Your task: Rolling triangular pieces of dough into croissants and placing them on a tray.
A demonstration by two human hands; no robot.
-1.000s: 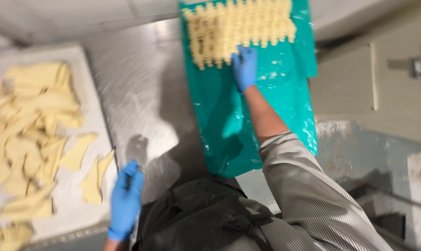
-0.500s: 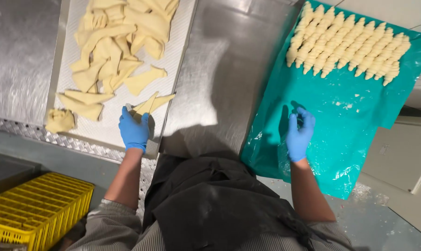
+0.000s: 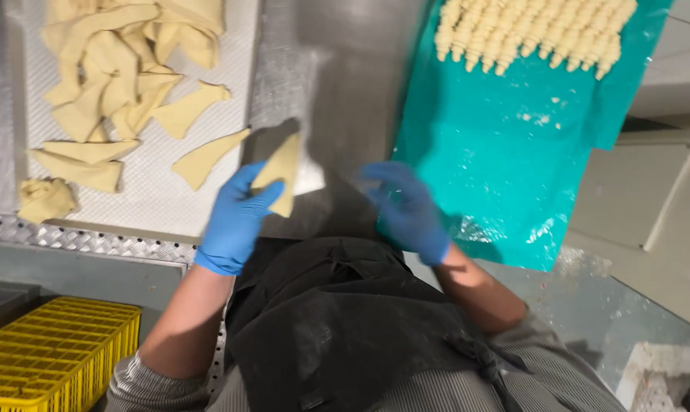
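My left hand (image 3: 237, 220), in a blue glove, grips a pale triangular dough piece (image 3: 282, 171) above the steel table, just right of the white tray (image 3: 162, 194). My right hand (image 3: 404, 210), also gloved in blue and blurred, hovers with fingers apart and nothing in it, near the lower left edge of the teal sheet (image 3: 505, 160). A heap of cut dough triangles (image 3: 116, 84) lies on the tray. Rolled dough pieces (image 3: 528, 34) stand in rows at the far end of the teal sheet.
A steel table surface (image 3: 345, 84) runs between tray and teal sheet. A yellow plastic crate (image 3: 55, 355) sits low at the left. My dark apron (image 3: 345, 320) fills the bottom middle. A beige panel (image 3: 635, 198) lies to the right.
My left hand has lifted a dough triangle off the tray and brought it rightward toward the middle. My right hand has left the teal sheet and moved left toward it.
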